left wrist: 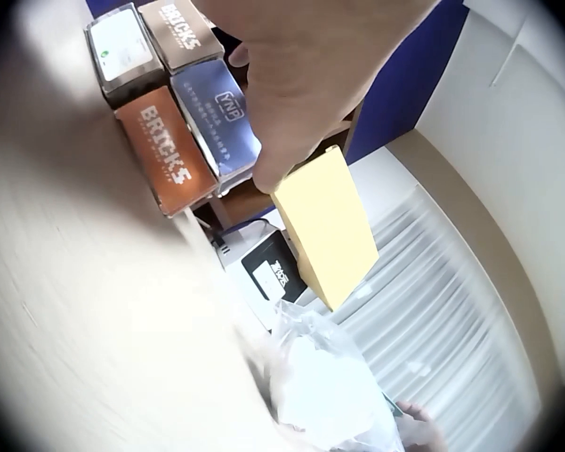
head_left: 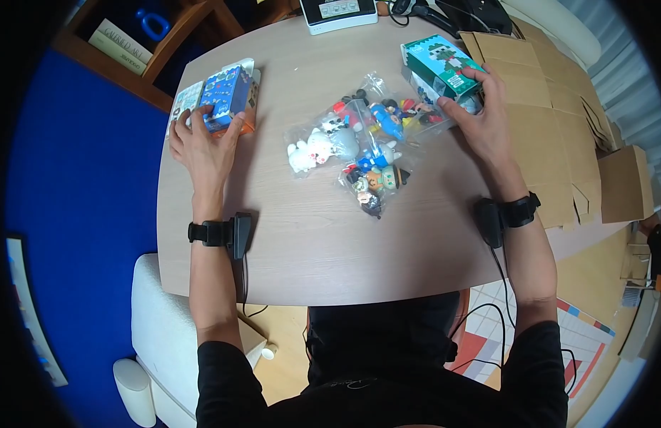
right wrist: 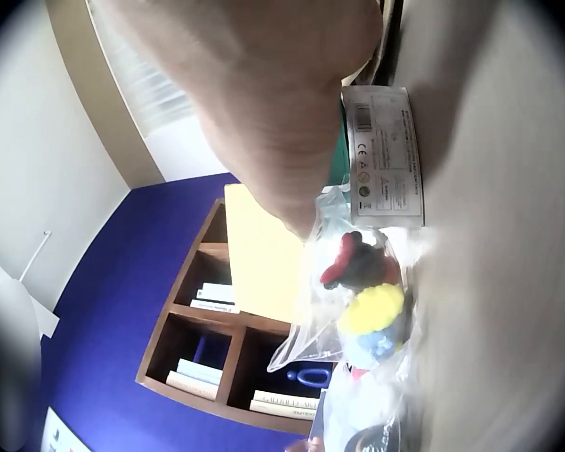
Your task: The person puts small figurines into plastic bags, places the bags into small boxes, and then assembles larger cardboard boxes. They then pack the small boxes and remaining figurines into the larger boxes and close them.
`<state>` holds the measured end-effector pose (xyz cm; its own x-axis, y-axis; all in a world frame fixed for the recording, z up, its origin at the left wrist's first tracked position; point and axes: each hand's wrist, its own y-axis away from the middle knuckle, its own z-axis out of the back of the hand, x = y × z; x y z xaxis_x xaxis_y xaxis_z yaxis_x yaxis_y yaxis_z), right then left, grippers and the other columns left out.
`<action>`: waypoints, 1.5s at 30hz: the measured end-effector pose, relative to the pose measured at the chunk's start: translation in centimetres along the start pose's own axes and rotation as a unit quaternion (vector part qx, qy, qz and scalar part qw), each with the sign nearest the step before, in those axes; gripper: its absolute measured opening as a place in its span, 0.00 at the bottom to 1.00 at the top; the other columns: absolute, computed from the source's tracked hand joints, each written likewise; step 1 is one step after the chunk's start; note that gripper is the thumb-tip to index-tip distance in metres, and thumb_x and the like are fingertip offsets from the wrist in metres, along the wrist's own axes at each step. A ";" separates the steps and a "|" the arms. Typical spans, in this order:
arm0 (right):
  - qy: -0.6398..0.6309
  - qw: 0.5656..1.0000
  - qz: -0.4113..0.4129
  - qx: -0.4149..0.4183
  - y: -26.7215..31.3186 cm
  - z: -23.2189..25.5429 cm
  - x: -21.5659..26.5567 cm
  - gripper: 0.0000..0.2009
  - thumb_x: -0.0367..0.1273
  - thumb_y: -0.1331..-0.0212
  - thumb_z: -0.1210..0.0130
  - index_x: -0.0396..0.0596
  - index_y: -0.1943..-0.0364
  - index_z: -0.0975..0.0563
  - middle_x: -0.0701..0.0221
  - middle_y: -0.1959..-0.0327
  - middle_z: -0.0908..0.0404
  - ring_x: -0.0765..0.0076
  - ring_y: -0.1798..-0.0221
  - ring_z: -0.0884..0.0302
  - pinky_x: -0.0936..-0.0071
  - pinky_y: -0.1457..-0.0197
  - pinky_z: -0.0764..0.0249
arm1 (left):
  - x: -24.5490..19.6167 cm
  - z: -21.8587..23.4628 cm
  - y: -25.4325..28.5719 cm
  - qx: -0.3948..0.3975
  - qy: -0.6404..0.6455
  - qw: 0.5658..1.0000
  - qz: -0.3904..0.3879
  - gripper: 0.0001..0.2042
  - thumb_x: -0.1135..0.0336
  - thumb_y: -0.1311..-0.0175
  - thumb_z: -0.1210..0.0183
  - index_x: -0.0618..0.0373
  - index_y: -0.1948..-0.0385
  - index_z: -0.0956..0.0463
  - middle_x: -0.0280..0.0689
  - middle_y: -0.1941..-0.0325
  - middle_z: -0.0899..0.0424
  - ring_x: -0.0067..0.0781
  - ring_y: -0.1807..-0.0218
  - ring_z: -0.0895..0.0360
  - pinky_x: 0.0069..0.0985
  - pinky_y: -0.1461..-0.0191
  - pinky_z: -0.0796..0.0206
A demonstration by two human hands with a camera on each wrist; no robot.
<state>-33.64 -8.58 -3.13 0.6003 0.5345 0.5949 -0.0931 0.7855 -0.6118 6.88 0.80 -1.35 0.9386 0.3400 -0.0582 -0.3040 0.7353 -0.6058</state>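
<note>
My left hand is at the back left of the table, thumb and fingers spread across a blue box and gripping its near end. In the left wrist view, an orange box marked BRICKS lies directly against the blue one, with more small boxes behind. At the back right, my right hand holds a green box with a pixel-style figure on top, thumb at its near corner and fingers over the right side. Beneath the green box sits a white-sided box with a barcode, beside a clear bag of figures.
Clear bags of small toy figures lie mid-table between the hands. A white device stands at the far edge, with cables and a black item to its right. Flattened cardboard covers the right side. Wooden shelves stand behind the left corner.
</note>
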 end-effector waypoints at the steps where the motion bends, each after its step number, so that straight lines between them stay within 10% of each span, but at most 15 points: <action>1: 0.004 1.000 0.006 -0.001 -0.1 0.0 -0.1 0.27 0.42 0.51 0.32 0.49 0.48 0.27 0.48 0.40 0.34 0.44 0.34 0.39 0.59 0.35 0.37 | 0.0 0.0 0.1 0.000 0.003 1.000 0.005 0.30 0.39 0.45 0.36 0.54 0.50 0.22 0.58 0.36 0.35 0.61 0.28 0.52 0.58 0.30 0.58; 5: -0.010 1.000 -0.002 0.005 -0.2 -0.1 -0.2 0.26 0.41 0.50 0.32 0.46 0.49 0.27 0.54 0.44 0.30 0.48 0.41 0.33 0.62 0.39 0.34 | -1.2 1.3 -0.3 -0.021 0.131 0.991 -0.012 0.30 0.38 0.44 0.37 0.54 0.50 0.21 0.57 0.34 0.37 0.60 0.26 0.56 0.59 0.30 0.58; 7: -0.018 1.000 -0.005 -0.006 -0.2 -0.2 -0.1 0.25 0.40 0.49 0.33 0.45 0.50 0.27 0.55 0.47 0.30 0.50 0.43 0.32 0.63 0.41 0.33 | -2.8 2.4 0.3 0.017 0.242 0.970 0.012 0.21 0.47 0.38 0.38 0.53 0.52 0.20 0.49 0.42 0.26 0.45 0.34 0.37 0.46 0.34 0.43; 10: -0.072 0.997 -0.038 -0.015 -0.5 -0.4 -0.7 0.23 0.37 0.48 0.33 0.43 0.50 0.28 0.58 0.48 0.29 0.55 0.45 0.30 0.66 0.40 0.33 | -5.0 4.0 1.2 0.130 0.477 0.867 0.061 0.13 0.58 0.31 0.43 0.58 0.54 0.21 0.36 0.55 0.17 0.24 0.51 0.21 0.24 0.45 0.31; 17: -0.358 0.934 -0.017 0.003 0.2 1.0 4.2 0.23 0.31 0.51 0.30 0.44 0.52 0.27 0.62 0.45 0.29 0.64 0.40 0.31 0.66 0.37 0.34 | -8.9 5.2 4.6 0.382 0.753 0.530 0.081 0.24 0.52 0.28 0.50 0.64 0.42 0.32 0.44 0.50 0.20 0.33 0.49 0.21 0.29 0.43 0.29; 23: -0.207 0.925 0.245 0.202 1.9 1.7 6.4 0.32 0.35 0.62 0.26 0.47 0.49 0.29 0.55 0.34 0.36 0.50 0.33 0.35 0.56 0.30 0.39 | -9.3 4.4 7.0 0.426 0.847 0.306 0.083 0.34 0.42 0.28 0.57 0.63 0.33 0.46 0.48 0.45 0.24 0.42 0.49 0.20 0.36 0.49 0.25; 27: -0.226 0.903 0.274 0.242 2.5 0.8 7.0 0.38 0.37 0.63 0.25 0.47 0.43 0.31 0.54 0.33 0.37 0.46 0.31 0.37 0.53 0.30 0.38 | -8.7 4.9 7.3 0.431 0.783 0.436 0.108 0.31 0.46 0.28 0.54 0.63 0.34 0.44 0.46 0.44 0.24 0.37 0.49 0.20 0.41 0.53 0.24; 28: -0.244 0.909 0.237 0.241 2.6 0.8 7.3 0.39 0.37 0.62 0.25 0.48 0.41 0.32 0.55 0.33 0.37 0.48 0.32 0.36 0.55 0.31 0.37 | -8.5 4.9 7.3 0.431 0.800 0.403 0.110 0.30 0.49 0.28 0.50 0.63 0.35 0.43 0.43 0.44 0.24 0.32 0.46 0.23 0.35 0.49 0.26; 34: -0.443 0.856 -0.051 0.263 4.0 -0.3 8.1 0.44 0.40 0.47 0.33 0.47 0.28 0.46 0.56 0.30 0.41 0.56 0.29 0.41 0.58 0.29 0.42 | -9.2 4.8 8.1 0.325 0.758 0.562 0.058 0.33 0.49 0.32 0.43 0.64 0.34 0.42 0.36 0.44 0.25 0.22 0.43 0.29 0.21 0.40 0.37; 45: -0.453 0.826 -0.140 0.306 3.9 -0.2 8.3 0.30 0.38 0.31 0.47 0.45 0.30 0.45 0.68 0.44 0.32 0.72 0.42 0.34 0.73 0.36 0.38 | -8.2 3.6 8.6 0.361 0.761 0.535 0.061 0.37 0.44 0.32 0.45 0.65 0.33 0.43 0.34 0.44 0.27 0.20 0.45 0.31 0.19 0.42 0.38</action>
<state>-28.84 -1.10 -0.69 -0.1482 0.1017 0.9837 -0.6012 0.7805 -0.1713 -4.05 6.46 -3.25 -0.2170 -0.0554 -0.9746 0.1540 0.9840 -0.0902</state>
